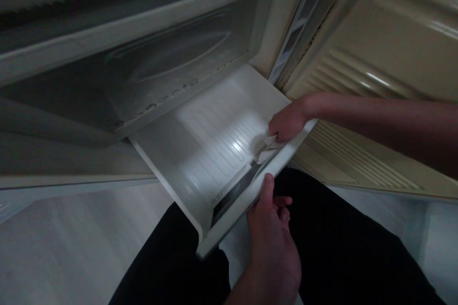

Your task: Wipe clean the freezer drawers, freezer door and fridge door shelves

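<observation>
Cloth (pixel 265 152), white, thin and crumpled, was pinched in the right hand (pixel 289 119) inside a shallow, white, ribbed plastic drawer (pixel 200 147), beside its long front wall (pixel 232 218), slanted from near left to far right. Beyond the left hand (pixel 270 236) it was held; whether the wall was gripped under that hand's thumb could not be told.

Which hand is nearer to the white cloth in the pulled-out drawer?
Right. The right hand grasps the white cloth inside the drawer. The left hand is apart from the cloth, holding the drawer's front rim.
</observation>
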{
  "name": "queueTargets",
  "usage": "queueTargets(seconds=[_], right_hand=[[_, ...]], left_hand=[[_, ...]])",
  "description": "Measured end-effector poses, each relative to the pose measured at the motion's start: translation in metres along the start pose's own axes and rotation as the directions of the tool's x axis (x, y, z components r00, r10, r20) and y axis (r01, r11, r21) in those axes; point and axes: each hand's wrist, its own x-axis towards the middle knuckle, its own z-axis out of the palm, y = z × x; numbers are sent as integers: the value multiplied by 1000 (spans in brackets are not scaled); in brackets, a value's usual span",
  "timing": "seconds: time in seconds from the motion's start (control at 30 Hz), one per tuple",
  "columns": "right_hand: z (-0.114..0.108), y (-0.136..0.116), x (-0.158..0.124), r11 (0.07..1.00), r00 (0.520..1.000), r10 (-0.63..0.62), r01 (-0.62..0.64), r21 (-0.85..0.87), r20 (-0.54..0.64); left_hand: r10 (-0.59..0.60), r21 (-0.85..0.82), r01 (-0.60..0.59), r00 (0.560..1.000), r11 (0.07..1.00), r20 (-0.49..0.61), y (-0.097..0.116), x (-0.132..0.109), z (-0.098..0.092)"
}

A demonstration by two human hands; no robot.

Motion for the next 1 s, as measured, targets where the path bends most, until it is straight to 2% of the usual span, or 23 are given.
queueTargets(seconds=[0.03, 0.1, 0.13, 0.2, 0.27, 0.3, 0.37, 0.47, 0.57, 0.63, 0.7, 0.8, 0.9, 1.0], right_hand=[[-1, -13, 2, 998, 999, 9, -6, -60, 52], [1, -51, 11, 992, 991, -55, 68, -109, 121], [3, -72, 17, 985, 982, -147, 156, -71, 121], [7, -112, 27, 937, 933, -348, 343, 61, 91], [9, -134, 31, 893, 896, -441, 432, 127, 56], [10, -135, 30, 896, 899, -435, 428, 118, 46], [11, -118, 24, 942, 942, -333, 331, 51, 43], [12, -58, 10, 998, 998, -38, 40, -41, 43], [13, -3, -6, 970, 974, 228, -226, -90, 13], [12, 10, -13, 950, 955, 297, -296, -102, -9], [9, 3, -16, 957, 961, 276, -276, -90, -7], [4, -30, -9, 988, 989, 148, -148, -42, -6], [5, -71, 11, 998, 998, -58, 58, -4, 15], [16, -112, 40, 944, 955, -294, 295, 147, -25]], left_hand=[[9, 8, -9, 1000, 1000, 10, 0, 1, 0], [34, 22, -35, 999, 999, 21, -1, 2, 0], [46, 25, -47, 999, 999, 17, -1, 2, 0], [67, 21, -67, 998, 998, -7, -2, 3, 0], [87, 12, -87, 996, 996, -9, -2, 3, 1], [94, 12, -94, 996, 995, -1, -2, 3, 2], [99, 18, -99, 995, 995, -2, -1, 5, 3], [75, 12, -74, 995, 997, -61, 0, 6, 4], [76, 2, -76, 997, 997, -15, 0, 6, 3], [73, 15, -73, 997, 997, 17, 0, 4, 1], [65, 23, -65, 998, 998, 0, -1, 3, 0], [74, 21, -74, 997, 997, -2, -2, 2, -1], [95, 18, -95, 995, 995, 12, -3, 2, 0], [126, 33, -126, 992, 991, 0, -5, 4, 0]])
